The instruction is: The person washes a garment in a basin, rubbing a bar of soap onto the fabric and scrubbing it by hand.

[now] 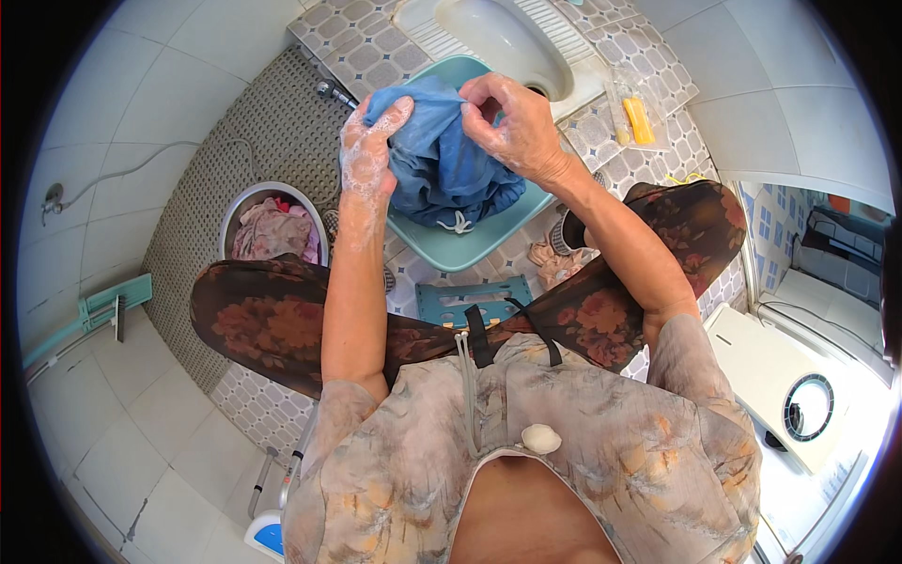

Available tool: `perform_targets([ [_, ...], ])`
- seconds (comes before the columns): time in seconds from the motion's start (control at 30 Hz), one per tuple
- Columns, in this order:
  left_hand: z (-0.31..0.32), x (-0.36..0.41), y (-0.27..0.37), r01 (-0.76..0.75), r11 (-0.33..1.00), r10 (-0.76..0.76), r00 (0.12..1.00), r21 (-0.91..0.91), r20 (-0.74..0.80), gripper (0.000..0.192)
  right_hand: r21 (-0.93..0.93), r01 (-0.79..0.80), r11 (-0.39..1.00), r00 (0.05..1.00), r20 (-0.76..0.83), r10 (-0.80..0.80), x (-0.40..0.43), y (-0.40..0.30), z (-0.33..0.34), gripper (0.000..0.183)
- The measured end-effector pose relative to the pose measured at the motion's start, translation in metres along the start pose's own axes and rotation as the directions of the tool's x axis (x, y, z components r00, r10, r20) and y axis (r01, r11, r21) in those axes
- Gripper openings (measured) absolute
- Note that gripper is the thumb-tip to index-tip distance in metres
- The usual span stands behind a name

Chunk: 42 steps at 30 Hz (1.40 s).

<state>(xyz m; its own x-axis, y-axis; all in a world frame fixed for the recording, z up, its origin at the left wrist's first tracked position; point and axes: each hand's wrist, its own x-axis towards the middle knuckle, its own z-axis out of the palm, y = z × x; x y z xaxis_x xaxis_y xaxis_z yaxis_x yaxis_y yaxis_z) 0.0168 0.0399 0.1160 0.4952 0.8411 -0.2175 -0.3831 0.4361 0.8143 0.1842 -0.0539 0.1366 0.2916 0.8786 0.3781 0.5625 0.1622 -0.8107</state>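
A wet blue cloth garment (451,166) with a white drawstring is bunched in a teal plastic basin (454,254) on the floor before me. My left hand (370,148), covered in soap suds, grips the garment's upper left part, its thumb over the fabric. Between the thumb and forefinger of my right hand (518,127) a fold of the same garment is pinched and pulled up. Both hands are above the basin. The basin's inside is mostly hidden under the cloth.
A metal bowl (224,229) of clothes stands at left, near a shower head (326,89). Beyond the basin is a squat toilet (507,42). At right lie yellow soap (638,120) on a plastic bag and beige cloth (557,266). A teal stool (433,299) is below me.
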Motion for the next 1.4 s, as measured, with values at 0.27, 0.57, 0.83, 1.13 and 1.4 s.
perform_targets([
  [0.27,-0.008,0.003,-0.012,0.066,0.995,-0.063,0.997,-0.075,0.05,0.029,0.354,-0.357,0.865,0.919,0.301,0.256,0.007,0.008,-0.01,0.013],
  [0.57,-0.002,-0.004,-0.013,0.23,0.958,-0.206,0.967,-0.17,0.147,0.034,0.417,-0.339,0.843,0.929,0.29,0.23,0.009,0.022,-0.009,0.028],
  [0.83,-0.006,-0.001,-0.018,0.214,0.968,-0.201,0.974,-0.132,0.108,0.038,0.399,-0.586,0.705,0.776,0.527,0.346,0.001,0.056,-0.009,0.035],
  [1.13,-0.004,0.006,-0.028,0.101,0.995,-0.101,0.994,-0.006,-0.046,0.037,0.595,-0.531,0.603,0.846,0.333,0.417,0.008,0.048,-0.001,0.027],
  [1.4,-0.08,0.016,-0.113,0.415,0.731,0.026,0.776,-0.541,0.631,0.027,-0.294,0.329,0.897,0.922,0.304,-0.239,-0.059,-0.032,0.067,0.024],
])
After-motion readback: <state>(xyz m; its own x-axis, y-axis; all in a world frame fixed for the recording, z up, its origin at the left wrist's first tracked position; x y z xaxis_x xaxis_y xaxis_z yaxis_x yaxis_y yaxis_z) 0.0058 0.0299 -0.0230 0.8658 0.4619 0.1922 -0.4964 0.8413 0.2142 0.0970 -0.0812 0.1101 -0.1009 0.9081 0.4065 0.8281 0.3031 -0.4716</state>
